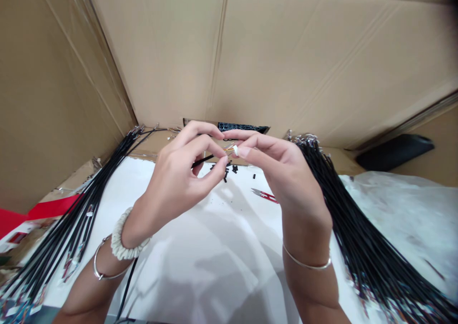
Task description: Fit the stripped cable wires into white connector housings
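My left hand (pixel 189 164) pinches the thin coloured wires at the end of a black cable (pixel 202 161). The cable passes under the palm and shows again below the wrist. In my right hand (pixel 274 159), a small white connector (pixel 235 150) sits between thumb and forefinger. Fine wires, yellow and red among them, run between the fingertips to this connector. Both hands are raised over the white work surface, their fingertips almost touching. Which single wire the left fingers grip is too small to tell.
Red-handled thread snips (pixel 265 195) and several short black tube pieces (pixel 225 171) lie beyond the hands. Black cable bundles lie at left (pixel 103 181) and right (pixel 358 224). Cardboard walls (pixel 268 52) surround the surface. Clear plastic (pixel 400 214) and a black object (pixel 395 152) are at right.
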`<state>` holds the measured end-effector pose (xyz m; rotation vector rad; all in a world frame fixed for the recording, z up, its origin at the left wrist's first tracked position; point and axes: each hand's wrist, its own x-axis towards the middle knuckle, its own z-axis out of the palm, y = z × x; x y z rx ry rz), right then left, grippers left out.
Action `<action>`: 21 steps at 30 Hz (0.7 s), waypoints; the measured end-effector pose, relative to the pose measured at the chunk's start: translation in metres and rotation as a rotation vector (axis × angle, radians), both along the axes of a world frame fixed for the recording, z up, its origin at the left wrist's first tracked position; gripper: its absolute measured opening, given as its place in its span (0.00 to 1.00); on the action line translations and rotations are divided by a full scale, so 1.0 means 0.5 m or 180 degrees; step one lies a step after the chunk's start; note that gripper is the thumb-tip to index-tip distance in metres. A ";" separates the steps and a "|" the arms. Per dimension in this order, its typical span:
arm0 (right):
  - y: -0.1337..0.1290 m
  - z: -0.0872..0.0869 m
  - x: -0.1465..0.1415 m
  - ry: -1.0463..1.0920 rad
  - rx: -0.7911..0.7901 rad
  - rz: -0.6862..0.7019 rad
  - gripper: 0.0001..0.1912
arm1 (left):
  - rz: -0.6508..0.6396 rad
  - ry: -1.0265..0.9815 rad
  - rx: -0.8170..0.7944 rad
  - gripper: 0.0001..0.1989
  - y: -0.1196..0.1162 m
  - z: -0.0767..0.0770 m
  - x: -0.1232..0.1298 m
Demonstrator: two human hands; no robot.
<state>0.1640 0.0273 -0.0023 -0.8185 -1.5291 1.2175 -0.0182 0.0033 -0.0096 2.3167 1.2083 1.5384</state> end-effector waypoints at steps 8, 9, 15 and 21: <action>-0.001 -0.007 0.004 -0.0651 0.0684 -0.0197 0.07 | -0.0016 0.0097 0.0101 0.03 0.005 0.000 -0.006; 0.000 -0.009 0.003 -0.0680 0.0766 -0.0198 0.07 | -0.0006 0.0108 0.0096 0.03 0.005 -0.001 -0.005; 0.002 -0.015 0.000 -0.0734 0.0890 -0.0114 0.08 | 0.0025 0.0079 0.0089 0.03 0.004 -0.008 -0.001; 0.000 -0.018 -0.002 -0.0725 0.1033 -0.0093 0.08 | 0.0060 0.0113 0.0201 0.03 0.004 -0.004 -0.002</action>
